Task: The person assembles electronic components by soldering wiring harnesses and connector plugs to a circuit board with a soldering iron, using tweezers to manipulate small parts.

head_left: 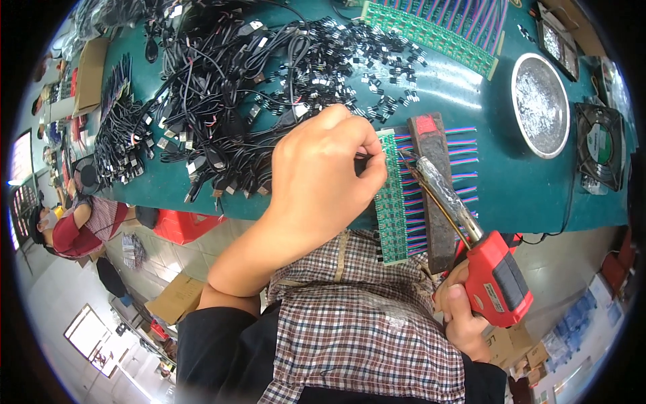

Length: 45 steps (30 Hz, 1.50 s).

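Soldering gun (487,258) slants diagonally, pointing up-left

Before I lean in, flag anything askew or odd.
The near ends of the green circuit board and dark bar jut past the near edge of the table, looking unsupported. Left of them, black cables lie in a tangled heap.

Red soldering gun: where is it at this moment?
In the head view, the red soldering gun is right of centre in the right hand, its barrel pointing across the dark bar toward the green circuit board by the left hand.
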Tool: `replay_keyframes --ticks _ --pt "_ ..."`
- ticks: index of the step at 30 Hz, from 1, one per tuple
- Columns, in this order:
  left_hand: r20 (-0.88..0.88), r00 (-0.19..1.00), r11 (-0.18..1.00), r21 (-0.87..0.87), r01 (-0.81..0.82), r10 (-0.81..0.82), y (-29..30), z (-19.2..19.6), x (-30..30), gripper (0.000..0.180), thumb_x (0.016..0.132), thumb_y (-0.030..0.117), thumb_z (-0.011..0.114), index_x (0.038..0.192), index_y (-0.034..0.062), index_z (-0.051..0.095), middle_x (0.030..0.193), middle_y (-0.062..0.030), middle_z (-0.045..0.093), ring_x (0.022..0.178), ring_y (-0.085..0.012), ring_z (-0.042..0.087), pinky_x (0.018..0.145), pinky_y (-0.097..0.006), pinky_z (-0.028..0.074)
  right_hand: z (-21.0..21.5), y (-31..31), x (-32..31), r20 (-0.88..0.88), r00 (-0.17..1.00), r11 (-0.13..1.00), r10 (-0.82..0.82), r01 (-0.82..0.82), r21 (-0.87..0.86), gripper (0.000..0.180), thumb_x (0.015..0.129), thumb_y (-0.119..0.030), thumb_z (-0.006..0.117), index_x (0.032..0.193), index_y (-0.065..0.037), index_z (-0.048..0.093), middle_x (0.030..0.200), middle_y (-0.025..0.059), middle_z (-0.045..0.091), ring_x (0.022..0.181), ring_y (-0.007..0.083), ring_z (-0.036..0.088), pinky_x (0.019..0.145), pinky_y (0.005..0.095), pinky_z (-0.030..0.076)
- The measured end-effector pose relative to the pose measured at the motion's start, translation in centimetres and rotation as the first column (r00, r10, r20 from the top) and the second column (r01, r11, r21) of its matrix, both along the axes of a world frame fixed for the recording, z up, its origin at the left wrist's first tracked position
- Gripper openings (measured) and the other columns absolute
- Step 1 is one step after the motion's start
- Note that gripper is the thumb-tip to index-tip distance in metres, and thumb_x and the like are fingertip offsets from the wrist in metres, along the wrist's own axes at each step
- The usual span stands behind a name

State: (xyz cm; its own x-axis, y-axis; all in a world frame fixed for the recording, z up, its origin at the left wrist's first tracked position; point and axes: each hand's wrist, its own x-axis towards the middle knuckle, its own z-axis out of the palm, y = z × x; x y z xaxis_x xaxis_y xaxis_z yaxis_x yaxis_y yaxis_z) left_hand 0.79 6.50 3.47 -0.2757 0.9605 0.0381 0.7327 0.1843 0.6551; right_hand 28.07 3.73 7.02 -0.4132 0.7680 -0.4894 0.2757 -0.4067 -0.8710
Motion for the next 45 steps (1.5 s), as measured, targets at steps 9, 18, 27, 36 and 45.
replay_keyframes --ticks 9,18,27,36,45 --pt "-0.125 0.991 0.995 0.083 0.059 -0.048 -0.6 0.6 -0.3 0.011 0.076 0.010 0.080 0.080 0.0099 0.070 0.082 -0.0042 0.063 0.079 -0.0235 0.060 0.069 -0.036 0.047 0.1 -0.2 -1.0 -0.073 0.992 0.995 -0.099 0.101 0.023 0.019 0.097 -0.015 0.059 0.095 0.000 0.048 0.076 0.0057 0.048 0.042 0.0073 0.036 0.042 0.0258 0.036" --pt "-0.564 0.815 0.987 0.156 -0.047 0.129 -0.9 0.4 -6.6 0.014 0.070 0.008 0.079 0.081 0.0127 0.073 0.094 -0.0013 0.058 0.088 -0.0222 0.053 0.078 -0.038 0.040 0.0 -0.3 -1.0 -0.103 0.987 0.991 -0.121 0.126 0.049 0.021 0.098 -0.018 0.059 0.095 0.000 0.048 0.072 0.0048 0.048 0.040 0.0069 0.034 0.041 0.0261 0.034" --pt "0.373 0.872 0.668 0.566 -0.484 0.316 -0.8 2.2 -8.8 0.012 0.098 0.013 0.065 0.104 0.0023 0.062 0.102 -0.0076 0.065 0.093 -0.0161 0.061 0.085 -0.031 0.050 -0.1 -0.4 -0.5 -0.082 0.990 0.990 -0.115 0.121 0.070 0.020 0.098 -0.018 0.058 0.093 -0.001 0.048 0.068 0.0035 0.046 0.040 0.0070 0.034 0.042 0.0258 0.035" --pt "0.375 0.891 0.892 0.265 -0.367 0.255 -2.2 7.3 -2.6 0.010 0.097 0.007 0.063 0.103 -0.0002 0.066 0.091 -0.0062 0.063 0.064 -0.0077 0.048 0.054 -0.021 0.039 0.2 0.2 -0.5 -0.072 0.995 0.994 -0.061 0.068 0.090 0.018 0.098 -0.016 0.057 0.093 -0.001 0.047 0.064 0.0025 0.044 0.041 0.0066 0.034 0.042 0.0256 0.036" --pt "-0.021 1.000 0.987 0.159 0.006 -0.002 -2.1 0.3 1.6 0.014 0.076 -0.001 0.079 0.083 0.0074 0.069 0.077 -0.0016 0.064 0.060 -0.0103 0.057 0.045 -0.024 0.040 -0.6 -0.7 0.9 -0.037 0.999 0.992 0.007 -0.002 0.127 0.018 0.098 -0.015 0.058 0.093 -0.002 0.047 0.063 0.0023 0.044 0.042 0.0081 0.035 0.042 0.0262 0.035"
